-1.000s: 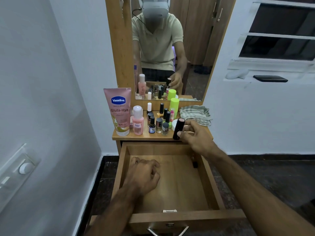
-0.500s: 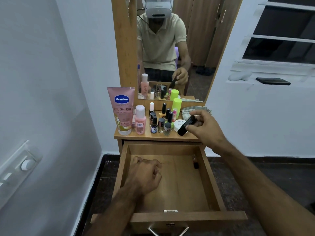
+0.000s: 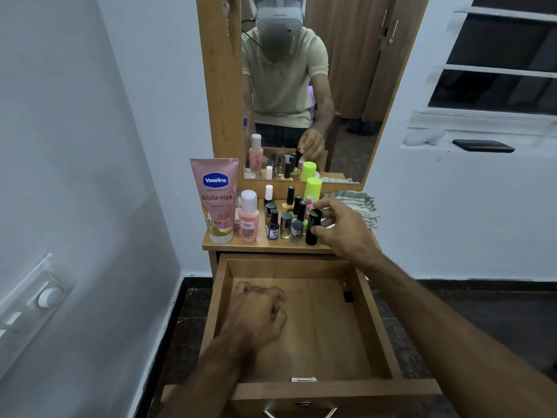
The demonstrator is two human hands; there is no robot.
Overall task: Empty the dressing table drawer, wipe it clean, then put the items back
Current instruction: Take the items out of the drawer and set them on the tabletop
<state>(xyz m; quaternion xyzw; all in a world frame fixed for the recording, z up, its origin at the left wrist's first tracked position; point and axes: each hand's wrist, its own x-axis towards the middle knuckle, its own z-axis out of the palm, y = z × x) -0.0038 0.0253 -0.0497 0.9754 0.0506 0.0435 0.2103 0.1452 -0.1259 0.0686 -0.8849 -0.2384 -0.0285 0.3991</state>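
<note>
— Right hand [image 3: 346,229]?
— Raised over the front right of the wooden dressing bench [image 3: 265,247], grip clamped round a black cylindrical tube [image 3: 313,227]: thumb on the near side, fingers curled behind. Tube upright, base on or just above the bench top; cannot tell which.

— Left hand [image 3: 256,315]?
— Down inside the open wooden drawer [image 3: 379,333], toward its left side. Fingers curled under into a loose fist, knuckles up. Nothing visible in that grip.

— Anything in the drawer?
— One small dark bottle [image 3: 347,294] lying against the right wall, near the back. Otherwise bare wood floor showing. Metal latch plate [image 3: 303,379] at the middle of the front edge.

— On the bench top?
— Tall pink Vaseline lotion tube [image 3: 214,200] standing cap-down at the far left. Just beside it, a pink bottle with a white cap [image 3: 249,217]. Then a close cluster of small nail-polish bottles [image 3: 284,218], mostly black-capped, one white-capped at the back. Behind the cluster, a lime-green cylinder [image 3: 313,188]. Black tube at the right end of the front row, just beside the cluster.

— Cloth?
— Green-and-white checked cloth [image 3: 360,203] bunched at the back right corner, behind the right hand, partly hidden by it.

— Surroundings?
— Wood-framed mirror [image 3: 346,86] rising from the back of the bench, reflecting a person in a pale shirt and white headset. Window ledge [image 3: 428,146] to the right with a flat black object [image 3: 482,145] on it. White switch plate [image 3: 33,300] on the left wall.
</note>
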